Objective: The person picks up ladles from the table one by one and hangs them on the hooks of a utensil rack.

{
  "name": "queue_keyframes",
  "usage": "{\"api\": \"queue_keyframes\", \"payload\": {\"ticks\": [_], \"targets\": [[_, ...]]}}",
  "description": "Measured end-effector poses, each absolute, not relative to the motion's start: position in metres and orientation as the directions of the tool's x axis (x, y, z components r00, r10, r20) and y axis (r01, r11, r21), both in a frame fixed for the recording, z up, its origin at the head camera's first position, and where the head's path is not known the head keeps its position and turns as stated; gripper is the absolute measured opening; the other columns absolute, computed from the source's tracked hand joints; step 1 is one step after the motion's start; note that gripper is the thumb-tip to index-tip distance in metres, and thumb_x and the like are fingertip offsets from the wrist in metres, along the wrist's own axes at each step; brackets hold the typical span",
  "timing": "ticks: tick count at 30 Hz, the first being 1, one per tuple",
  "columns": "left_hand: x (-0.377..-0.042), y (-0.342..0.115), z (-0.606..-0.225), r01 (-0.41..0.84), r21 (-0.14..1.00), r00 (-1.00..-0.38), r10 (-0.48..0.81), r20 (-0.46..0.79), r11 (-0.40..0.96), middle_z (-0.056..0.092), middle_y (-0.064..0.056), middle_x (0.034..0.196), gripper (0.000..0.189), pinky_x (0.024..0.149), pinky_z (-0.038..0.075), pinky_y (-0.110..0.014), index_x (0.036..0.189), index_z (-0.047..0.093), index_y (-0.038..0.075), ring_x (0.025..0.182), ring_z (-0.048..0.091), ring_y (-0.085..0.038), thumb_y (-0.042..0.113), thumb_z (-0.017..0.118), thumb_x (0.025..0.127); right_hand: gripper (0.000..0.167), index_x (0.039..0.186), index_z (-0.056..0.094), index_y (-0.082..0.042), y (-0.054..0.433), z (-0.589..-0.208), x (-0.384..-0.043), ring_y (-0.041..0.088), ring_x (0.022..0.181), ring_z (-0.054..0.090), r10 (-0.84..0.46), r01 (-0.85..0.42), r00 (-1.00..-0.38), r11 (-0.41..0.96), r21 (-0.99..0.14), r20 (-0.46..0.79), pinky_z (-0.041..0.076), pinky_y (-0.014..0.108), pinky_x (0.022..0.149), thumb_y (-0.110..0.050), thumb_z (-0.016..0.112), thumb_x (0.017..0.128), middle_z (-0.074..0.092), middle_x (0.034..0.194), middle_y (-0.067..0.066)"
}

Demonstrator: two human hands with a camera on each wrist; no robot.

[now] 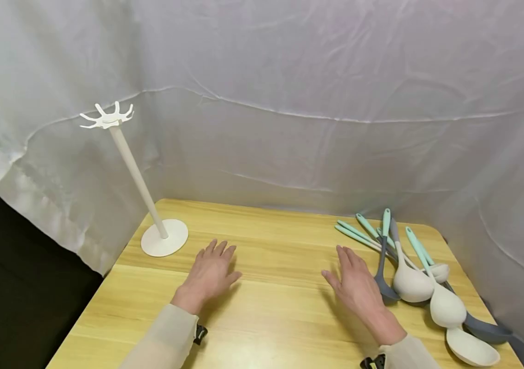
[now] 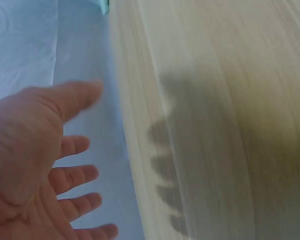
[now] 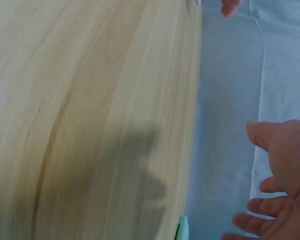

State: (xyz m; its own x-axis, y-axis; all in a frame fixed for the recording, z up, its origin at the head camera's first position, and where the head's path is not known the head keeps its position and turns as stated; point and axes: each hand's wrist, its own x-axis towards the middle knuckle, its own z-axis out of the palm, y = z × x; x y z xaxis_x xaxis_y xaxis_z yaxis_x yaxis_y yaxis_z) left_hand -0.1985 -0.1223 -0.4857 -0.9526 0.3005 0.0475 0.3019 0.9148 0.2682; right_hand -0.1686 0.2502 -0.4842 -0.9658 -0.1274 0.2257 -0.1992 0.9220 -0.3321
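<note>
My left hand (image 1: 208, 274) hovers over the tabletop, fingers spread and holding nothing; its shadow falls on the wood. Closest to it is a white utensil stand (image 1: 134, 177) with a round base (image 1: 169, 241) and several hooks (image 1: 109, 119), all bare. My right hand (image 1: 356, 282) is likewise held above the table with extended fingers and an empty palm. Just right of it lies a pile of kitchen utensils: a dark grey ladle (image 1: 387, 290), a white ladle (image 1: 413, 284), another white rounded head (image 1: 447, 307), a white spoon (image 1: 472, 348) and a dark grey head (image 1: 487, 330).
Several mint handles (image 1: 354, 233) cross one another toward the back of the wooden table (image 1: 266, 328). Overlap hides parts of the pile. Pale fabric (image 1: 298, 154) hangs behind and around the table. The white spoon lies near the right table edge.
</note>
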Motion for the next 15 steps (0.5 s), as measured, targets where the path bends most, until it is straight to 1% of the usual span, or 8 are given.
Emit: {"api": "queue_keyframes", "payload": {"ticks": [2,4,6,7,9,11,14,15], "targets": [[-0.201,-0.126,-0.484,0.293,0.280,-0.956,0.286,0.069,0.914,0.056,-0.019,0.153,0.060,0.115,0.042,-0.062,0.148,0.058,0.009,0.145,0.047,-0.044,0.041,0.072,0.100,0.067,0.152,0.047,0.005,0.249,-0.486,-0.169,0.050,0.131,0.055,-0.092,-0.177,-0.966,0.915,-0.362,0.240,0.051,0.064,0.099,-0.039,0.065,0.105,0.053,0.148,0.030],[-0.205,-0.134,-0.482,0.271,0.311,-0.963,0.253,0.098,0.911,0.066,-0.016,0.139,0.043,0.107,0.050,-0.057,0.136,0.067,0.009,0.133,0.058,-0.040,0.033,0.072,0.101,0.051,0.140,0.060,0.004,0.247,-0.487,-0.168,0.043,0.115,0.065,-0.065,-0.171,-0.960,0.906,-0.388,0.274,0.056,0.058,0.090,-0.032,0.067,0.104,0.065,0.130,0.025],[-0.210,-0.146,-0.477,0.228,0.362,-0.972,0.193,0.130,0.904,0.073,-0.013,0.125,0.027,0.097,0.056,-0.054,0.122,0.074,0.009,0.119,0.066,-0.035,0.026,0.069,0.102,0.033,0.124,0.069,0.000,0.245,-0.488,-0.169,0.032,0.095,0.068,-0.053,-0.180,-0.950,0.899,-0.399,0.309,0.057,0.050,0.077,-0.026,0.069,0.103,0.070,0.110,0.017],[-0.214,-0.154,-0.473,0.197,0.393,-0.978,0.151,0.146,0.898,0.074,-0.013,0.118,0.023,0.092,0.057,-0.053,0.117,0.076,0.009,0.111,0.068,-0.033,0.023,0.067,0.102,0.025,0.116,0.072,-0.002,0.244,-0.488,-0.169,0.027,0.086,0.067,-0.051,-0.186,-0.944,0.897,-0.401,0.325,0.056,0.046,0.071,-0.023,0.070,0.102,0.070,0.101,0.013],[-0.220,-0.172,-0.463,0.124,0.449,-0.984,0.051,0.170,0.885,0.075,-0.013,0.110,0.021,0.083,0.057,-0.051,0.111,0.077,0.008,0.097,0.070,-0.031,0.021,0.062,0.103,0.014,0.103,0.074,-0.005,0.243,-0.489,-0.169,0.020,0.074,0.062,-0.054,-0.201,-0.937,0.891,-0.406,0.345,0.052,0.041,0.065,-0.018,0.070,0.102,0.069,0.089,0.007],[-0.224,-0.192,-0.453,0.031,0.498,-0.980,-0.072,0.186,0.867,0.075,-0.015,0.106,0.026,0.077,0.056,-0.051,0.110,0.077,0.008,0.088,0.069,-0.032,0.022,0.056,0.103,0.010,0.098,0.074,-0.008,0.242,-0.490,-0.169,0.016,0.070,0.059,-0.055,-0.202,-0.938,0.889,-0.411,0.342,0.050,0.037,0.063,-0.016,0.069,0.102,0.068,0.085,0.004],[-0.232,-0.218,-0.439,-0.104,0.571,-0.947,-0.257,0.195,0.814,0.075,-0.017,0.105,0.032,0.073,0.052,-0.052,0.110,0.075,0.007,0.086,0.068,-0.037,0.025,0.050,0.103,0.010,0.095,0.074,-0.009,0.242,-0.491,-0.167,0.014,0.069,0.058,-0.036,-0.178,-0.948,0.885,-0.431,0.318,0.049,0.036,0.063,-0.015,0.069,0.101,0.067,0.083,0.002],[-0.235,-0.225,-0.436,-0.138,0.595,-0.927,-0.316,0.205,0.792,0.075,-0.018,0.104,0.032,0.074,0.052,-0.053,0.109,0.075,0.007,0.088,0.069,-0.039,0.025,0.049,0.102,0.010,0.095,0.074,-0.009,0.242,-0.492,-0.166,0.014,0.069,0.057,-0.029,-0.168,-0.951,0.883,-0.437,0.307,0.049,0.036,0.063,-0.015,0.069,0.101,0.067,0.083,0.002]]}}
